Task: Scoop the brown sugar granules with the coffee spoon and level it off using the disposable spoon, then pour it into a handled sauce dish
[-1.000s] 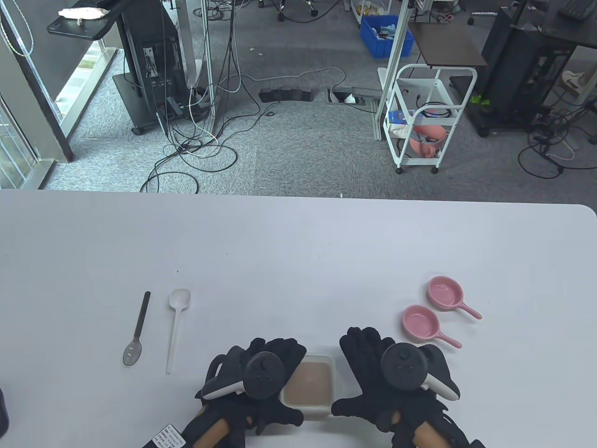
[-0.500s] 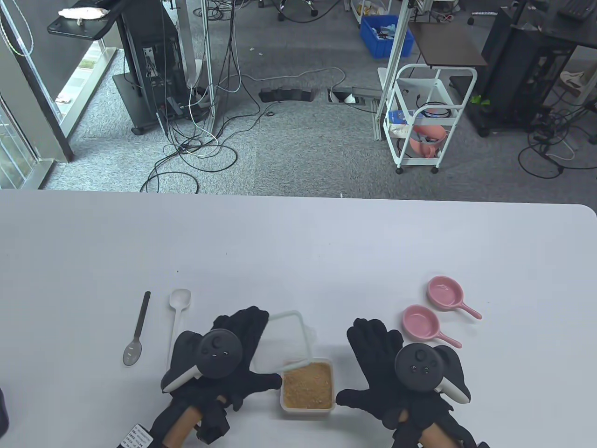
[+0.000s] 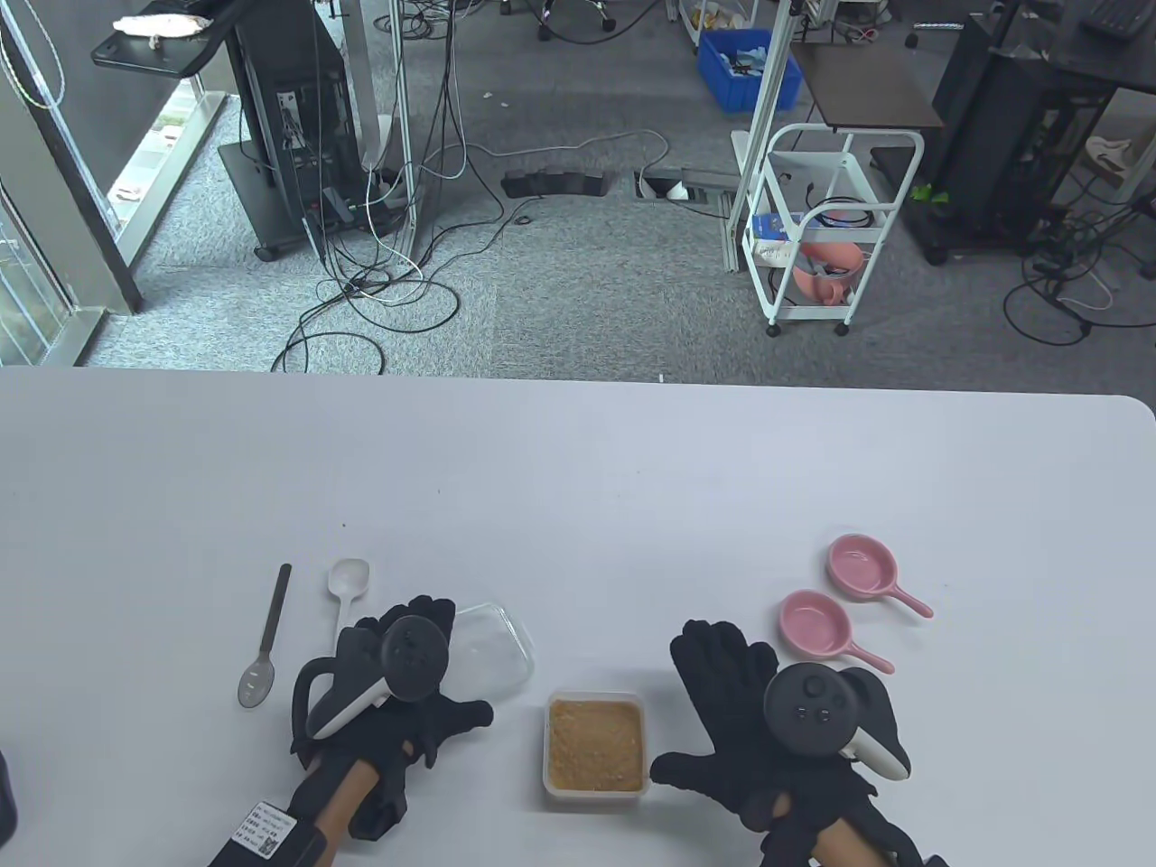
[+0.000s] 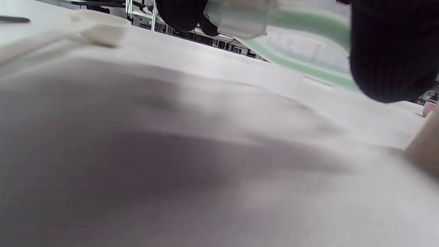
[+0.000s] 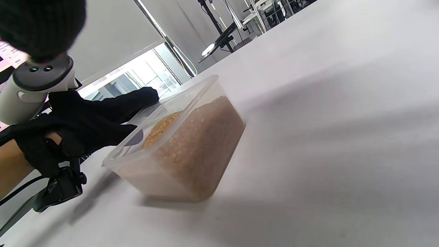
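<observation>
In the table view the left hand [image 3: 397, 686] is gripping a clear lid [image 3: 492, 648] near the surface's [image 3: 578, 470] near edge. The right hand [image 3: 768, 722] is lying flat with fingers spread, its thumb touching the open sugar container [image 3: 596, 742]. The coffee spoon [image 3: 265, 641] and disposable spoon [image 3: 346, 582] are lying left, two pink sauce dishes [image 3: 817, 623] right.

In the left wrist view fingers [image 4: 391, 51] are pinching the lid's rim.

In the right wrist view brown granules are filling the container.

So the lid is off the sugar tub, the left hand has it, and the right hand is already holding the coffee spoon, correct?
Not quite. The right hand holds nothing; it lies flat beside the sugar tub. The coffee spoon lies untouched on the table, as the table view shows. The left hand does have the lid.
</observation>
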### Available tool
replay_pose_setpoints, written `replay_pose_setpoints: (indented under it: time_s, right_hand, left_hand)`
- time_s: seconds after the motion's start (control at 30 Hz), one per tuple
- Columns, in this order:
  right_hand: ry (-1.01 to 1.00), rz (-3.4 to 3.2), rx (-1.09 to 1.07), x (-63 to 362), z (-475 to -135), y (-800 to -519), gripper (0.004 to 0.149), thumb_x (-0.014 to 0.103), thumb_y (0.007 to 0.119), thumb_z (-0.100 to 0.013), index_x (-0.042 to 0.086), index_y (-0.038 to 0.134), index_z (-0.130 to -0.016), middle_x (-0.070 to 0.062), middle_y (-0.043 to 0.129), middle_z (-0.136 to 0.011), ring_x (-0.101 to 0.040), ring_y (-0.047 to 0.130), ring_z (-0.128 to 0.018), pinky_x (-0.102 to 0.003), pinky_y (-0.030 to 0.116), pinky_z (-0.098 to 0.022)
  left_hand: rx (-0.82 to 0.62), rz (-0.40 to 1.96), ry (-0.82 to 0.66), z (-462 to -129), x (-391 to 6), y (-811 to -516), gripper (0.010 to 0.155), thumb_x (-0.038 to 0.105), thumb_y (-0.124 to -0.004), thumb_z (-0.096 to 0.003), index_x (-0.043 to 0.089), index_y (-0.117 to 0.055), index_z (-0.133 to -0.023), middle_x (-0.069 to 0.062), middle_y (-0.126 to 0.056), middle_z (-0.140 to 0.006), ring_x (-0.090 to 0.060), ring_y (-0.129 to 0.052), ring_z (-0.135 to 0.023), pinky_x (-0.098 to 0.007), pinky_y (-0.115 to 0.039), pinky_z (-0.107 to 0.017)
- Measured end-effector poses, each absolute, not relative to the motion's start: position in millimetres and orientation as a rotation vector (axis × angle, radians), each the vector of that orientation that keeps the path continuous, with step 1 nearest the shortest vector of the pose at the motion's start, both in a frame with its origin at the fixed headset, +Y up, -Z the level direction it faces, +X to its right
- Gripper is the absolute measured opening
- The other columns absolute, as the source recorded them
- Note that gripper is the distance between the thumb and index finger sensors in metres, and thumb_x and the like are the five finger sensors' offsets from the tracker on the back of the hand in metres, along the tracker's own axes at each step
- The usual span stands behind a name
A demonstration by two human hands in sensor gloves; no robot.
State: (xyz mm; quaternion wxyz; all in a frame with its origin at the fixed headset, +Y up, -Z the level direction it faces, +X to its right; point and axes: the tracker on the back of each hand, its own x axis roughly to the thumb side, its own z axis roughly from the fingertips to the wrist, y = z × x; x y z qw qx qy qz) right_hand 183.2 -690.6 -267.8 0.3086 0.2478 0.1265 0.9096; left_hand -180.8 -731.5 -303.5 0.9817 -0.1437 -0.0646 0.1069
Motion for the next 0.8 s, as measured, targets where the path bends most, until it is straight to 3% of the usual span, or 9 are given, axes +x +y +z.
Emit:
replay_pose_setpoints:
  time_s: [0.4, 0.8]
  right_hand:
    - [0.350, 2.405, 0.665, 182, -268, -692, 0.100, 0.067, 0.081, -0.041, 0.029, 0.021, -0.112, -0.002, 0.011, -0.119, -0.030, 0.001, -0.109, -0.050, -0.002, -0.072]
    - [0.378, 2.407, 0.666, 180, -267, -693, 0.100, 0.067, 0.081, -0.041, 0.029, 0.021, -0.112, -0.002, 0.011, -0.119, -0.030, 0.001, -0.109, -0.050, -0.002, -0.072]
  left_hand:
    - [-0.382, 0.114, -0.127, -306, -171, -752, 0.112, 0.078, -0.081, -0.0340, 0.026, -0.025, -0.116, -0.002, -0.031, -0.124, -0.036, -0.043, -0.119, -0.058, -0.031, -0.083]
    - [-0.389, 0.119, -0.132, -304, -170, -751, 0.111, 0.078, -0.078, -0.0343, 0.026, -0.023, -0.115, -0.002, -0.027, -0.124, -0.035, -0.040, -0.119, -0.058, -0.031, -0.084]
